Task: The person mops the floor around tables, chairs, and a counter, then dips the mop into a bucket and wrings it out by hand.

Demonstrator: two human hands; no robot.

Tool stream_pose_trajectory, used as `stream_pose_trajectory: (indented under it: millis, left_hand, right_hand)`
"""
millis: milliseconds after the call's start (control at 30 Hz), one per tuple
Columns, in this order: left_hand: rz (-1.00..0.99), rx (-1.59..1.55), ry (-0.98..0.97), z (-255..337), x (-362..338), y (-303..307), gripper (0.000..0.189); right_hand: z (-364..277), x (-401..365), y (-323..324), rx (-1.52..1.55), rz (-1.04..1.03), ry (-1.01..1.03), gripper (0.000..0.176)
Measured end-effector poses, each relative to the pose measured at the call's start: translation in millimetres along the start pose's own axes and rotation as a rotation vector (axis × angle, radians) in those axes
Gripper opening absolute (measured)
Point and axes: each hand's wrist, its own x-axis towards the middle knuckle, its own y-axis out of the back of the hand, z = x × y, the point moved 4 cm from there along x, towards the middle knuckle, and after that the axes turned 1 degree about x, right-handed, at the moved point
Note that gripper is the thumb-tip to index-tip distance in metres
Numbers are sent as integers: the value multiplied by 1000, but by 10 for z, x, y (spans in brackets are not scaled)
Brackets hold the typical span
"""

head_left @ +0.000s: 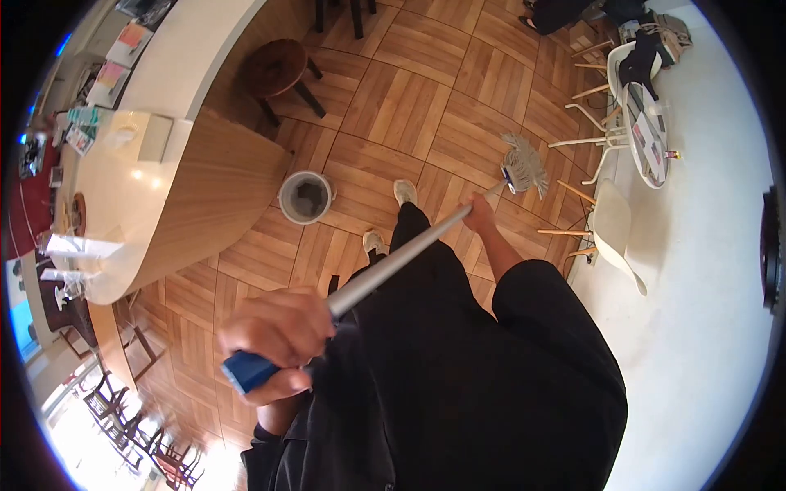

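Note:
A mop with a grey pole point(401, 260) slants across my body. My left hand point(277, 340) is wrapped round its upper end, close to the camera, with the blue end cap point(250, 372) showing below the fingers. Farther down the pole, my right hand point(479, 214) is closed on it. The grey string mop head point(526, 166) lies on the wooden floor point(401, 110), beyond my right hand. A bucket point(306, 197) with something dark inside stands on the floor to the left of my feet.
A curved counter point(155, 196) runs along the left, with a round wooden stool point(276, 69) beside it. White chairs point(612, 229) and a small round table point(644, 135) stand by the right wall. Part of a person point(557, 15) shows at the top.

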Motion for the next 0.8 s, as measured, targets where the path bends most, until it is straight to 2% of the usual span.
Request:
stream_pose_trajectory:
  millis: [33,100,167,200,267,333,367,400,433,500,533,600,733,800]
  left_hand:
    - [13,28,-28,188,-125,52,24]
    - [37,139,-59,589,-315,111,24]
    - [26,299,-143,1016,-519,128,25]
    - [14,482,-185,1257,-604,56,24]
    - [188,436,-465,1684,-865,-120,27]
    - [135,196,-567,2120,-972,-345,34]
    - [-95,-307,-508,2160,-915,-525,32]
    - [-180,-377,-470,2240,-913,-667,32]
    - [-143,-192,-479,2321,-997,-791,31]
    - [-51,137,-504,2466,-1198,-980,31]
    - [-21,202,-508,2512,-1314,-1061,30]
    - [13,265,-511,2559,-1532,-1184,30]
    - [62,265,-485,2497,-1897,-1293,29]
    - [79,244,-466,2408,-2068,-1340,29]
  right_hand:
    - [-108,-43,-114,15,74,108,45]
    - [-890,-166,43,183,86,154,39]
    - [-1245,-113,-253,172,-56,130,34]
    - [-1578,-239,-249,182,-147,115,34]
    - [-2340,-540,-93,271,-274,141,35]
    - [-2804,-886,-187,348,-279,290,34]
    - [-2968,-1049,-258,345,-243,394,33]
    - [-3093,-1220,-318,352,-262,449,32]
    - [-3181,-1386,-351,360,-278,500,31]
    - [-3268,-1702,-371,341,-341,614,30]
    - [-3262,-1867,-382,331,-368,667,30]
    - [-3141,-2187,-422,297,-331,650,29]
    - [-2409,-2649,-356,275,-182,551,26]
    - [-1913,-2802,-340,278,-208,346,24]
